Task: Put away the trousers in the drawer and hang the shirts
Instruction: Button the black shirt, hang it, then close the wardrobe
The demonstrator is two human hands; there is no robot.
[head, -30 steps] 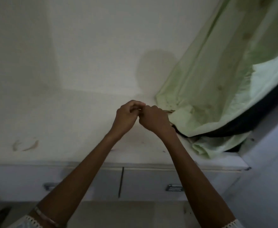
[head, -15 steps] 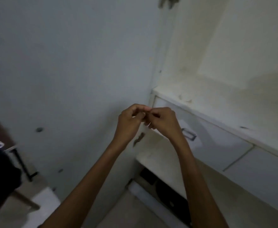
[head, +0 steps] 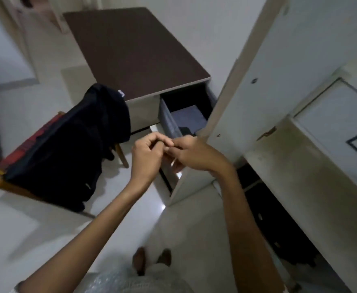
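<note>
While your hands stay joined as they were half a second ago, the view has swung away from the wardrobe's inside and now looks down into the room. Your left hand [head: 145, 154] and right hand [head: 196, 155] meet in mid-air at the centre. The fingers of both are curled, tips together, left against right. Whether they pinch some small thing between them cannot be told.

The green cloth and the wardrobe shelf seen a second ago are out of sight. At the left, dark clothes [head: 74, 144] hang draped over a chair [head: 33, 137] with a red seat; half a second ago only a dark corner showed there. Which of them are trousers and which shirts cannot be told.

Beyond your hands stands a unit with a brown tabletop [head: 131, 49]. Its drawer [head: 169, 121] is pulled open just past your fingertips, with a folded grey cloth [head: 189, 119] lying in it. The wardrobe door [head: 257, 81] stands open at the right, and the wardrobe's inner drawers [head: 338, 123] have slid to the right edge. Your feet [head: 139, 259] show near, on the floor [head: 183, 229].
</note>
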